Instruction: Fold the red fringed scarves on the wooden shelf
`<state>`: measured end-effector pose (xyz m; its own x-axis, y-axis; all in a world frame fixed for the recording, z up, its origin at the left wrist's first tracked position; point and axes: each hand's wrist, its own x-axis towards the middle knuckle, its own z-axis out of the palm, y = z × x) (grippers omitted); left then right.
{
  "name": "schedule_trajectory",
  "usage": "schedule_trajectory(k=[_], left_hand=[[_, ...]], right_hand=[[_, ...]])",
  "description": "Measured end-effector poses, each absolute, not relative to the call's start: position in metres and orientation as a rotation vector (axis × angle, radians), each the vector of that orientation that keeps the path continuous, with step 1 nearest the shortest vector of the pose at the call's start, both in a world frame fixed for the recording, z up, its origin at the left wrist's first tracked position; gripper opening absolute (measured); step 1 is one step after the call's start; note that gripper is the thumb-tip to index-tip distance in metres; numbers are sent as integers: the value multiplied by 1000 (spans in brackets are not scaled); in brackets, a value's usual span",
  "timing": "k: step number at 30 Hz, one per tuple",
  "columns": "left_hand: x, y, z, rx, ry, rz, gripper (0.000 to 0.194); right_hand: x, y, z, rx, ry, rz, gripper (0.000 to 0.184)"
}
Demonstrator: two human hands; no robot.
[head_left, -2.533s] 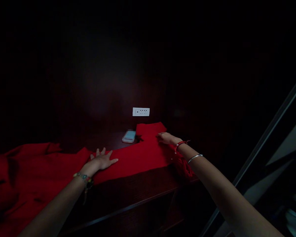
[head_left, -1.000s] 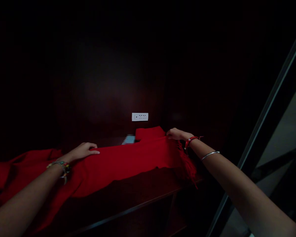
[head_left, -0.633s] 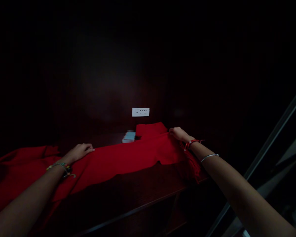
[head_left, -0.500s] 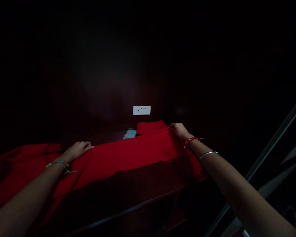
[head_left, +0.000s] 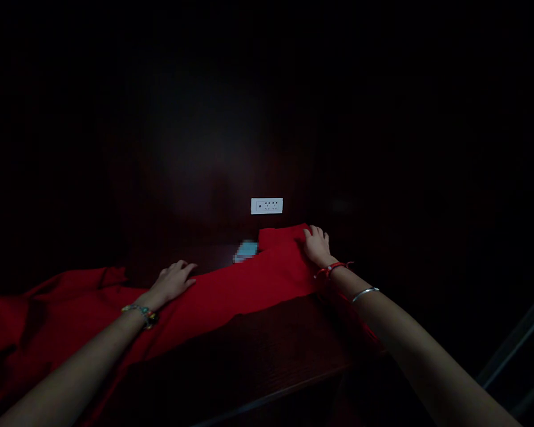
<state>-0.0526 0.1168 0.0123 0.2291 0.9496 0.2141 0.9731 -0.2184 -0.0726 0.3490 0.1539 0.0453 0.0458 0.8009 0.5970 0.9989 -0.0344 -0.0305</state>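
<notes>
A long red scarf [head_left: 240, 290] lies stretched across a dark wooden surface, its left part loosely bunched. My left hand [head_left: 172, 283] rests on the scarf's far edge, fingers extended and a little apart. At the right, my right hand [head_left: 317, 244] lies on the scarf with its fingers stretched out, close to a folded red piece of cloth [head_left: 278, 238] behind. Whether that folded piece belongs to the same scarf, I cannot tell. The scarf's right end is partly hidden under my right wrist and in shadow.
Beyond the scarf lies a pale blue, pixelated item [head_left: 246, 250]. A white wall socket [head_left: 267, 206] is set in the dark back panel. The wooden surface [head_left: 289, 338] ends at a front edge nearer to me. A pale rail [head_left: 516, 344] slants at the lower right.
My left hand has slid right along the scarf. My right hand has gone from pinching the scarf's far corner to lying on it with fingers stretched. The view has shifted slightly.
</notes>
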Motion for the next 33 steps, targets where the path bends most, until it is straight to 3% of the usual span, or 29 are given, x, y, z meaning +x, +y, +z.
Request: schedule_trajectory(k=[4, 8, 13, 19, 27, 33], left_hand=[[9, 79, 8, -2432, -1747, -298, 57], [39, 54, -12, -2620, -1802, -123, 66], [28, 48, -25, -2735, -1714, -45, 63], [24, 48, -21, -2752, -1737, 48, 63], [20, 46, -22, -2506, -1946, -116, 52], [14, 56, -29, -2354, -2094, -119, 54]], right_hand=[[311, 116, 26, -1468, -2096, -527, 46], [272, 78, -4, -1109, -2543, -215, 53], [258, 65, -37, -1038, -2757, 129, 50], [263, 66, -43, -1100, -2664, 108, 46], [265, 61, -39, -1114, -2572, 34, 48], [225, 65, -29, -1097, -2576, 44, 50]])
